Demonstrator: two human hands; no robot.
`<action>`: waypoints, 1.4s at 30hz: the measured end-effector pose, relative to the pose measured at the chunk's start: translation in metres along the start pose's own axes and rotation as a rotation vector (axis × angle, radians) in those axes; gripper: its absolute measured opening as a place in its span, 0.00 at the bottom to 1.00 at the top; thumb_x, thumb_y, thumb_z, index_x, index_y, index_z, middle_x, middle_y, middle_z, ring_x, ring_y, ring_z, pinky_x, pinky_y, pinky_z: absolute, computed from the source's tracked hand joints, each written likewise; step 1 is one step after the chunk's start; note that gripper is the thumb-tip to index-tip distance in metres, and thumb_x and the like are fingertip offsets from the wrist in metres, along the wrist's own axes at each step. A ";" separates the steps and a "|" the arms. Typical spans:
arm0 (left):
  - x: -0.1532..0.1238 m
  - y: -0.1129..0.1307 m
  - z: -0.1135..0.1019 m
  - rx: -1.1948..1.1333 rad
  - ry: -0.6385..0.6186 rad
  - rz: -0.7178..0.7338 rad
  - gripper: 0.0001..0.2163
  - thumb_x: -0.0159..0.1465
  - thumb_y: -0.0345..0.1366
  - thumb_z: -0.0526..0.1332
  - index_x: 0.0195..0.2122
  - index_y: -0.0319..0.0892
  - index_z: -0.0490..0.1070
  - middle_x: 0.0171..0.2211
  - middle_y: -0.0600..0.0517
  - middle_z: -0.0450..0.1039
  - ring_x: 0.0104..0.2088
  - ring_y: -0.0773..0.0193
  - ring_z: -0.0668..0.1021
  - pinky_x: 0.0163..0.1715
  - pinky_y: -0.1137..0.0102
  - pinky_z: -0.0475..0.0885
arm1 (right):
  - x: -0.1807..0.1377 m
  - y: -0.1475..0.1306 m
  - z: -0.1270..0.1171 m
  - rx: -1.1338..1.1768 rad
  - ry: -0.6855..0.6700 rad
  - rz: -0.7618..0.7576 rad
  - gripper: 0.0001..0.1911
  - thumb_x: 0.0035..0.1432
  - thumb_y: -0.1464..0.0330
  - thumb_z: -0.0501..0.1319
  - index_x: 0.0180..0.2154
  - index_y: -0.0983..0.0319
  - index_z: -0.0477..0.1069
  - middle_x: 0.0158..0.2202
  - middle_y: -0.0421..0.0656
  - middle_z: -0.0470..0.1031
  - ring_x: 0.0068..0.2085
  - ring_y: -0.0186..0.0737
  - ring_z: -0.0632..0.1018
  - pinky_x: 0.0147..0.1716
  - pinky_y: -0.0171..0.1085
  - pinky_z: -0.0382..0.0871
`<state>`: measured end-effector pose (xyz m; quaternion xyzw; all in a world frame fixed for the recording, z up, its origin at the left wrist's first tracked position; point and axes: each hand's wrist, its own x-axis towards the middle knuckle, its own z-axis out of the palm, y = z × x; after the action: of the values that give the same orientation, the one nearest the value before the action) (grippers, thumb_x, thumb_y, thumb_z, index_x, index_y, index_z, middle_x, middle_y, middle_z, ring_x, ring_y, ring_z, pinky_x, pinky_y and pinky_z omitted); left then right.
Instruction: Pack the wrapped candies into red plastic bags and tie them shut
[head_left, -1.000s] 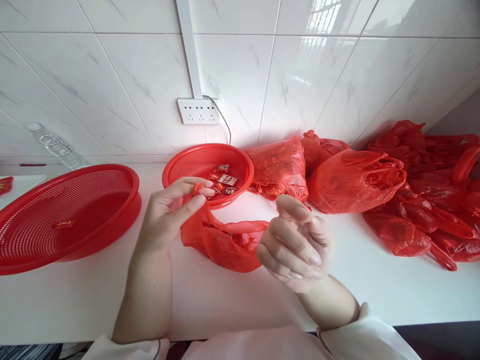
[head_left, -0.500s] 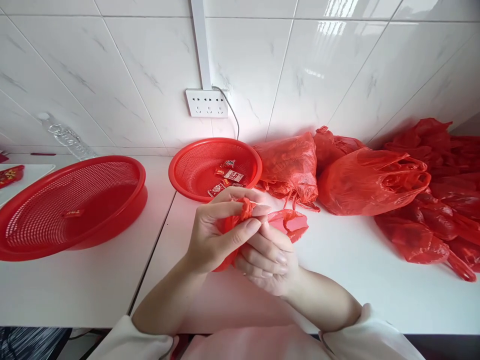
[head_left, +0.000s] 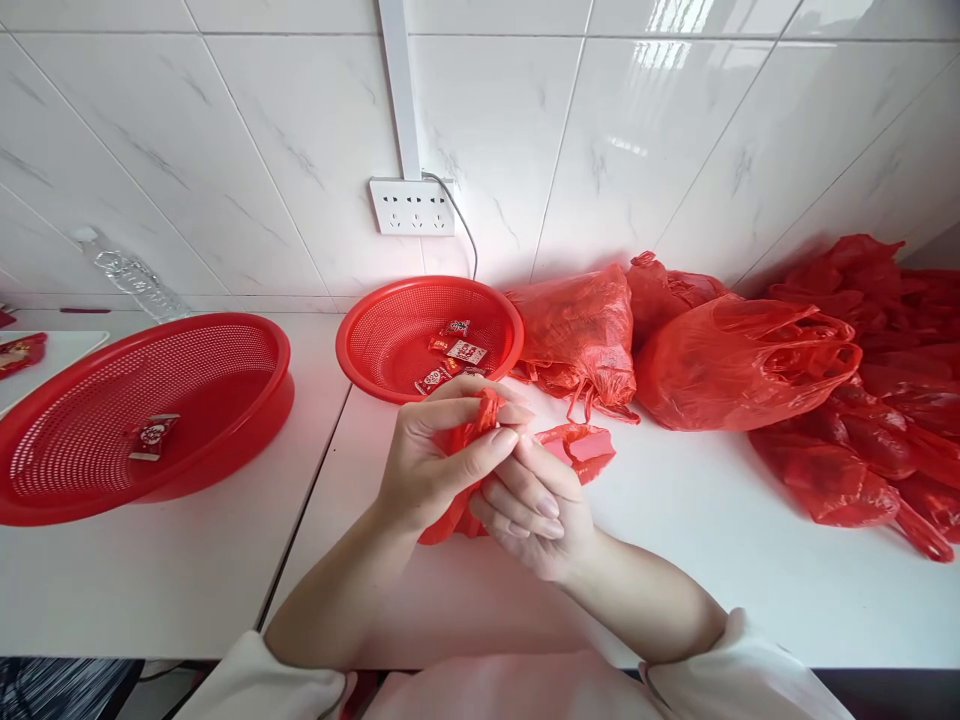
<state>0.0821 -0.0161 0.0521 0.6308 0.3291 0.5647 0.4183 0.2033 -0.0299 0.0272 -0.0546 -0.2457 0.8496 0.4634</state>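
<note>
Near the table's front middle, a thin red plastic bag (head_left: 444, 527) is bunched up between my two hands. My left hand (head_left: 427, 465) is closed around its gathered top, thumb and fingers pinching the twisted plastic. The fingertips of my right hand (head_left: 540, 510) meet the left ones at that same top, with its other fingers curled in below. Most of the bag's body is hidden behind the hands. Just beyond the right hand, a loose piece of red plastic (head_left: 592, 455) lies on the white table (head_left: 675, 570).
A round red basket (head_left: 352, 340) behind my hands holds several small printed packets (head_left: 466, 352). The larger red basket (head_left: 259, 400) at left holds a packet (head_left: 154, 437). Filled red bags (head_left: 735, 365) crowd the right side. A clear bottle (head_left: 135, 275) leans by the wall.
In the large left basket, the packet now shows a dark and white printed face where a small plain red one showed before. My hands have shifted only slightly around the gathered bag.
</note>
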 end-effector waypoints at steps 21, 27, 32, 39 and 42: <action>0.010 0.014 -0.020 0.218 0.139 -0.027 0.06 0.59 0.40 0.67 0.27 0.47 0.78 0.45 0.52 0.79 0.53 0.51 0.76 0.59 0.53 0.66 | -0.036 -0.114 -0.005 -1.520 -0.239 -0.211 0.09 0.62 0.66 0.57 0.31 0.57 0.73 0.44 0.46 0.77 0.47 0.44 0.77 0.44 0.44 0.71; 0.009 0.018 -0.023 0.234 0.125 -0.040 0.10 0.63 0.41 0.63 0.27 0.46 0.77 0.43 0.51 0.79 0.48 0.56 0.78 0.51 0.59 0.72 | -0.025 -0.083 -0.041 -2.524 0.194 0.415 0.20 0.66 0.60 0.53 0.33 0.65 0.77 0.52 0.58 0.74 0.57 0.58 0.71 0.54 0.53 0.63; 0.008 0.021 -0.020 0.226 0.195 -0.019 0.06 0.63 0.40 0.64 0.31 0.45 0.77 0.41 0.51 0.78 0.46 0.57 0.78 0.49 0.61 0.74 | -0.011 -0.069 -0.077 -2.609 0.406 0.854 0.13 0.59 0.66 0.60 0.40 0.68 0.77 0.37 0.57 0.79 0.40 0.54 0.80 0.36 0.43 0.69; 0.010 0.015 -0.025 0.238 0.230 0.036 0.05 0.60 0.36 0.67 0.38 0.45 0.78 0.39 0.51 0.79 0.45 0.58 0.79 0.51 0.61 0.73 | -0.007 -0.078 -0.091 -2.461 0.126 0.890 0.17 0.64 0.66 0.53 0.32 0.66 0.78 0.32 0.52 0.78 0.37 0.47 0.80 0.41 0.44 0.69; 0.010 0.014 -0.032 0.310 0.159 -0.025 0.11 0.60 0.34 0.66 0.44 0.44 0.77 0.43 0.49 0.79 0.48 0.55 0.79 0.53 0.60 0.73 | -0.002 -0.070 -0.102 -2.432 0.141 0.840 0.27 0.65 0.54 0.49 0.28 0.64 0.77 0.35 0.52 0.78 0.42 0.50 0.78 0.55 0.57 0.59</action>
<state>0.0514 -0.0084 0.0691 0.6367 0.4522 0.5500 0.2958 0.2908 0.0371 -0.0289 -0.5568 -0.7972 0.1563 -0.1734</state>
